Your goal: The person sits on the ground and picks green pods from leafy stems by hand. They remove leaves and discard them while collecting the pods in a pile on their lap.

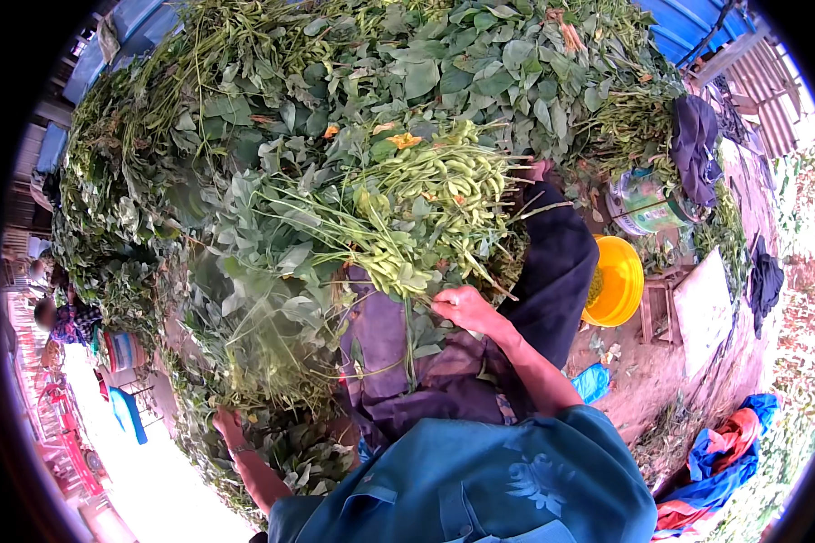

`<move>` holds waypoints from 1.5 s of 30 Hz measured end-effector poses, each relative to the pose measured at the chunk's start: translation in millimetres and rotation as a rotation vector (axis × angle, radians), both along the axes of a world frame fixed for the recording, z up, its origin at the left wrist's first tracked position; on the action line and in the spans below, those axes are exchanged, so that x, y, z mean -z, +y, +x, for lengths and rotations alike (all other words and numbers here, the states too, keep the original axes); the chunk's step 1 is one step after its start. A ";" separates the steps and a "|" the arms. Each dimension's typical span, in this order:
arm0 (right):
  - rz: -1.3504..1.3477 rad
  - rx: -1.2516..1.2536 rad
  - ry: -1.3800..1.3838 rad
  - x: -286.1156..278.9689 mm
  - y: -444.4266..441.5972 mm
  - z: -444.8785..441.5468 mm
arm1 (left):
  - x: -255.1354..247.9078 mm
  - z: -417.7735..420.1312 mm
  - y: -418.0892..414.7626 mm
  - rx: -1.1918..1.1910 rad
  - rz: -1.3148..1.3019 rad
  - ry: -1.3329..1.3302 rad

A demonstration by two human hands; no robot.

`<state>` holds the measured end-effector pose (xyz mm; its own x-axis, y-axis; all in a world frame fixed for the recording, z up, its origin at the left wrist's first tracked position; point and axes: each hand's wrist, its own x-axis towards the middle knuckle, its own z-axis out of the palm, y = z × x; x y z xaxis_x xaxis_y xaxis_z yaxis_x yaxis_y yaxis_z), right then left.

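My right hand (472,309) is closed on the stem end of a pod-bearing bean stalk (390,268), above my lap. Its green pods point away from me, up and to the left. Just beyond lies a thick bundle of podded bean plants (458,173), cut stems towards the right. My left hand (228,426) is low on the left, against leafy greenery (285,448); its fingers are partly hidden among leaves. Blurred leaves and stalks (265,332) spread between that hand and the bundle. A dark cloth (377,332) covers my lap.
A large heap of bean plants (421,75) rises ahead. To my right are a yellow bucket (614,282) with green contents, a printed pail (652,203), a wooden stool (659,305) and a blue-red tarp (720,468). Another person (68,322) is at the far left.
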<state>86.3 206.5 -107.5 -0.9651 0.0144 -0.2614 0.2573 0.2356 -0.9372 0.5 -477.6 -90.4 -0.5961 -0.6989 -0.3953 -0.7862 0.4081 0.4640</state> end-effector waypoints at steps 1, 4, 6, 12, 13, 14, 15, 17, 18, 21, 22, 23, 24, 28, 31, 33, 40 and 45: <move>-0.107 -0.053 -0.109 -10.7 -4.0 -3.9 | -11.1 9.1 -13.0 0.122 -0.086 -0.129; -0.335 -0.159 -0.267 -34.8 -11.2 -5.6 | 7.2 3.9 14.3 0.828 -0.926 0.647; -0.439 -0.108 -0.394 -51.7 -12.1 4.0 | -38.6 -4.2 194.7 0.559 0.140 0.358; -0.700 -0.249 -0.386 -57.8 -65.6 24.5 | -81.0 30.5 407.7 0.733 1.168 -0.083; -0.688 -0.286 -0.330 -57.3 -73.1 26.8 | -65.3 34.3 412.4 0.682 1.224 -0.102; -0.595 -0.318 -0.278 -57.3 -79.5 28.3 | -53.4 37.7 412.1 0.633 1.258 -0.066; -0.544 -0.261 -0.209 -62.8 -82.4 29.2 | -49.0 39.0 415.2 0.586 1.292 -0.033; -0.423 -0.131 -0.086 -72.2 -83.9 34.7 | -83.9 35.1 439.1 0.777 0.634 -0.003; -0.164 -0.117 0.269 -71.6 -84.4 30.9 | -101.3 24.8 438.2 0.906 0.651 0.042; -0.174 0.095 0.267 -80.8 -85.2 32.2 | -114.7 15.2 432.7 1.147 0.366 0.264; -0.115 0.153 0.314 -76.9 -86.2 29.1 | -119.8 15.8 434.9 1.184 0.375 0.255; -0.113 0.131 0.301 -72.0 -84.6 26.0 | -124.7 17.8 435.4 1.243 0.359 0.096; -0.119 0.104 0.286 -67.1 -85.9 23.6 | -107.6 22.7 422.3 1.667 0.090 0.176; -0.242 -0.012 0.073 -46.0 -73.5 28.7 | -86.8 32.4 412.8 1.507 0.381 -0.208; -0.242 -0.032 -0.076 -48.1 -70.5 30.2 | -78.7 35.6 396.6 1.784 0.116 0.124; -0.276 0.001 -0.093 -40.4 -71.4 31.7 | -69.9 35.2 379.4 1.710 -0.077 0.293; 0.049 0.059 0.089 -42.9 -60.7 31.1 | -115.8 -0.7 350.6 0.770 0.523 0.024; 0.170 -0.247 0.408 -99.7 -90.3 25.1 | -157.1 -2.7 364.1 0.587 1.113 -0.049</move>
